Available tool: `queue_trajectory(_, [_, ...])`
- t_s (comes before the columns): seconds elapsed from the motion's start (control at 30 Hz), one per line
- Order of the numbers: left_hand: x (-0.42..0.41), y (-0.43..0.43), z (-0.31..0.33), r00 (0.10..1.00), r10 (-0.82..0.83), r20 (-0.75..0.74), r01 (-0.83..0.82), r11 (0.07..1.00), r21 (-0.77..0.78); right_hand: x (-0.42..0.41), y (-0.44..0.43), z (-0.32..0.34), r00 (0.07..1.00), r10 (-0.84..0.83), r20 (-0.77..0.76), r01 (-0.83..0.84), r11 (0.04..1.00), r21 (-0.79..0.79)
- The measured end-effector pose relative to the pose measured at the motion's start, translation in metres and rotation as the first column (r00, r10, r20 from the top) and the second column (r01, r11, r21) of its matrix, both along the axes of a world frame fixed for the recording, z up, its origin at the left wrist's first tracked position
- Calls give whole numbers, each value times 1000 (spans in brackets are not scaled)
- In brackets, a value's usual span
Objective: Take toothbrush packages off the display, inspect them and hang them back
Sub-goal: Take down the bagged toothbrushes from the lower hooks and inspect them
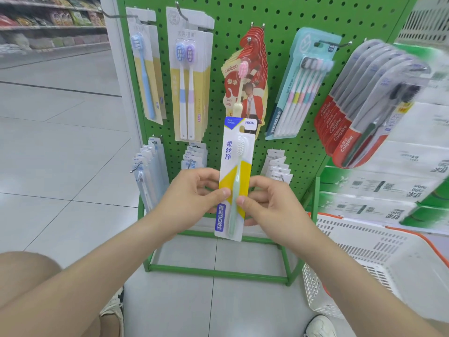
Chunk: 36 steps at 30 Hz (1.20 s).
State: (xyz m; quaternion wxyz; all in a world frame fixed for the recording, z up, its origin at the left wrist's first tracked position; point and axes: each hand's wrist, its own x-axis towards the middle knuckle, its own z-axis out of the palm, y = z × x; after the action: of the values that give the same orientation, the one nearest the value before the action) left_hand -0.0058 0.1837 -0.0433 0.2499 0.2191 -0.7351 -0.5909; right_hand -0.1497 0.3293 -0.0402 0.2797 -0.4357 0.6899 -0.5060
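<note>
Left hand [192, 198], right hand [272, 205] pinch upright toothbrush package [237, 154], thumbs on front.

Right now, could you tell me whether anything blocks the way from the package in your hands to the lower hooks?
Nothing visible does. The left hand and right hand pinch the FROG package before the pegboard; the lower hooks carry packs, tips free.

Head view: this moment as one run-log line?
phase: inspect | FROG toothbrush package: upright, before green pegboard | left hand: pinches its left edge | right hand: pinches its right edge
</note>
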Motion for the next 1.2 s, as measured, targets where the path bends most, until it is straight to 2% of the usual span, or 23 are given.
queue_trajectory(0.1, [-3,2,-5,990,134,-34,-135,990,-35,1,0,1,998,-69,7,69,998,10])
queue_trajectory(0.17, [-5,2,-6,987,145,-66,-148,988,-46,4,0,4,993,-110,-46,111,994,10])
queue_trajectory(0.23, [-4,4,-5,998,40,-58,-42,998,-37,10,2,6,992,-101,-78,102,995,13])
queue_trajectory(0.3, [-1,8,-4,997,-80,-22,79,996,-34,16,3,8,997,-63,-46,64,998,15])
queue_trajectory(0.37, [0,9,-6,991,-137,8,137,990,-40,19,4,7,997,-62,-52,61,998,-17])
queue_trajectory(0.47, [-1,10,-8,993,-120,4,119,992,42,13,2,5,979,-149,-137,145,989,-37])
queue_trajectory(0.6, [-4,8,-5,993,-35,-110,60,971,230,3,3,2,927,-249,-280,265,964,20])
queue_trajectory(0.67, [-5,5,-4,991,-9,-132,45,962,268,-1,4,1,952,-161,-261,196,974,115])
queue_trajectory(0.73, [-4,3,-2,992,13,-127,21,964,264,-1,5,1,985,25,-168,13,975,222])
queue_trajectory(0.83, [-4,3,-3,993,31,-114,1,963,269,4,9,2,977,205,-60,-172,922,346])
queue_trajectory(0.97, [-4,3,-4,995,52,-90,-23,956,294,5,11,2,968,229,-99,-177,909,376])
queue_trajectory(1.07, [-3,1,-1,994,70,-81,-44,956,290,5,11,6,969,237,-62,-197,905,378])
queue_trajectory(1.2, [-3,1,0,999,-6,-33,14,971,240,7,8,7,982,177,-72,-143,931,337])
